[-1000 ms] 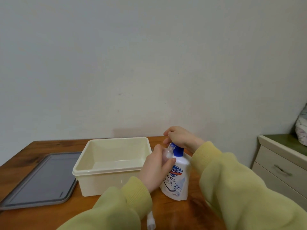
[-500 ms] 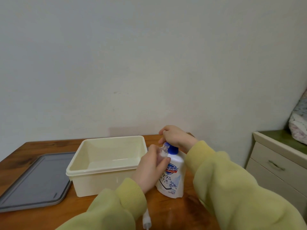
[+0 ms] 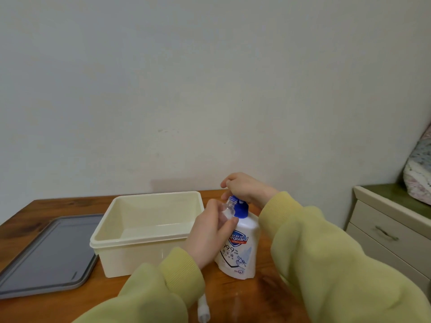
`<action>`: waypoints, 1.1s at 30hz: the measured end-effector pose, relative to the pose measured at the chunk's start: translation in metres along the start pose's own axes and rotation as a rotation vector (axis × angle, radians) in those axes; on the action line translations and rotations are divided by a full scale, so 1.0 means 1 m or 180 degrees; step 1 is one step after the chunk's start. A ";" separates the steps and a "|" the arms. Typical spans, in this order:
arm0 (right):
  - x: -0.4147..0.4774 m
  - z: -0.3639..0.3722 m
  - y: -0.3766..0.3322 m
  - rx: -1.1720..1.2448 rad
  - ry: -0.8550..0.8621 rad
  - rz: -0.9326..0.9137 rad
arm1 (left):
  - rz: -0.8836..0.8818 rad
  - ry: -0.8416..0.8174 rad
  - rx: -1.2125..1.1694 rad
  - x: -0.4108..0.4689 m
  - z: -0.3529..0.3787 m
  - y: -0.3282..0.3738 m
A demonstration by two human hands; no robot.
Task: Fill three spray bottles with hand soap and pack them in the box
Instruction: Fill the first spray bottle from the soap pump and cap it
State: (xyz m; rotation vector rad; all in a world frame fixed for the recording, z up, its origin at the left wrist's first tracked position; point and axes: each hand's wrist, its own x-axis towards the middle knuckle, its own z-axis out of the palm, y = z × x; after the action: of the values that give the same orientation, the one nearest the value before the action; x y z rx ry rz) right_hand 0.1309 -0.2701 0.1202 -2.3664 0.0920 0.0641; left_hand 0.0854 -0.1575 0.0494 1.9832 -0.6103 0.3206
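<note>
A white hand soap bottle [image 3: 240, 252] with a blue pump stands on the wooden table [image 3: 58, 308], right of the cream box [image 3: 140, 255]. My left hand [image 3: 210, 234] grips a small clear spray bottle [image 3: 227, 209] and holds its open neck up against the blue pump nozzle. My right hand [image 3: 245, 188] rests on top of the pump head with fingers curled over it. The box looks empty. A white sprayer cap [image 3: 203, 310] lies on the table near the bottom edge, between my sleeves.
The box's grey lid [image 3: 46, 255] lies flat at the left of the table. A cream drawer cabinet [image 3: 391, 231] stands to the right, with a patterned bundle [image 3: 419, 173] on top. A plain wall runs behind the table.
The view has shifted slightly; box and bottles sit a little further left in frame. My hands keep the same hold on the spray bottle and pump.
</note>
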 end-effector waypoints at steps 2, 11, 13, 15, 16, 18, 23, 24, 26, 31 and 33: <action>0.001 0.000 0.002 -0.0017 0.0024 -0.0011 | -0.0009 -0.0002 -0.0019 0.000 0.000 0.000; 0.001 0.002 0.001 0.0037 0.0079 0.0119 | -0.0016 -0.0026 -0.0034 -0.002 -0.001 0.000; 0.001 0.000 -0.001 0.0046 0.0088 0.0105 | 0.0018 0.0017 -0.0035 0.000 -0.002 0.003; 0.001 0.002 0.001 0.0045 0.0120 0.0070 | 0.0006 -0.0006 -0.0027 -0.001 -0.002 0.001; 0.002 0.005 0.003 0.0033 0.0143 0.0045 | -0.0020 -0.0031 -0.0018 -0.002 -0.001 -0.001; -0.001 0.010 0.006 0.0044 0.0174 0.0054 | -0.0078 -0.0082 -0.0013 -0.005 0.001 -0.005; -0.004 0.004 -0.002 0.0199 0.0177 0.0081 | -0.0051 -0.0030 -0.0072 -0.003 -0.002 0.000; -0.004 0.003 -0.003 0.0229 0.0208 0.0043 | -0.0032 0.0006 -0.0085 -0.002 -0.003 0.001; -0.003 0.004 0.000 0.0174 0.0261 -0.0030 | -0.0037 0.0027 -0.0094 -0.001 -0.002 0.002; -0.006 0.008 0.002 -0.0091 0.0172 -0.0014 | -0.0138 -0.0035 -0.0118 -0.006 0.002 -0.006; -0.005 0.007 0.002 -0.0136 0.0165 -0.0023 | -0.0132 -0.0028 -0.0093 -0.005 0.002 -0.004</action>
State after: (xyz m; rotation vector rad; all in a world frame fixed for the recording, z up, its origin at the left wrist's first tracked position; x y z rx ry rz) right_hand 0.1254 -0.2668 0.1142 -2.4113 0.1080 0.0014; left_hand 0.0830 -0.1560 0.0430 1.9676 -0.5757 0.2762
